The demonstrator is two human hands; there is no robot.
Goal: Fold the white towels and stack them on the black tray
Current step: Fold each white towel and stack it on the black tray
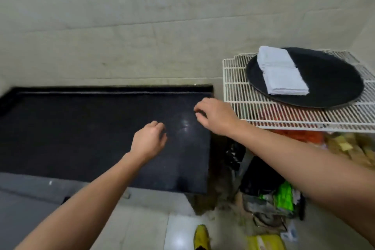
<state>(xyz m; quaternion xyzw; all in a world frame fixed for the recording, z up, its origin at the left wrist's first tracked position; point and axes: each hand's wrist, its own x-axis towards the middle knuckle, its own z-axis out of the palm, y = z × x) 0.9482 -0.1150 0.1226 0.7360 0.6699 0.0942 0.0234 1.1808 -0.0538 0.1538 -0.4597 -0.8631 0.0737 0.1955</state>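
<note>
A stack of folded white towels (281, 72) lies on the left part of a round black tray (332, 81), which sits on a white wire rack (284, 114) at the right. My left hand (149, 141) hovers over the black countertop (81, 138) with fingers loosely curled, holding nothing. My right hand (215, 115) hangs over the counter's right end, beside the rack's left edge, its fingers also loosely curled and holding nothing. No loose towel shows on the counter.
A tiled wall (162, 26) rises behind the counter. Below the rack lie orange and yellow packets (345, 144) and dark bags. Green and black clutter (284, 199) and a yellow object (200, 235) sit on the floor.
</note>
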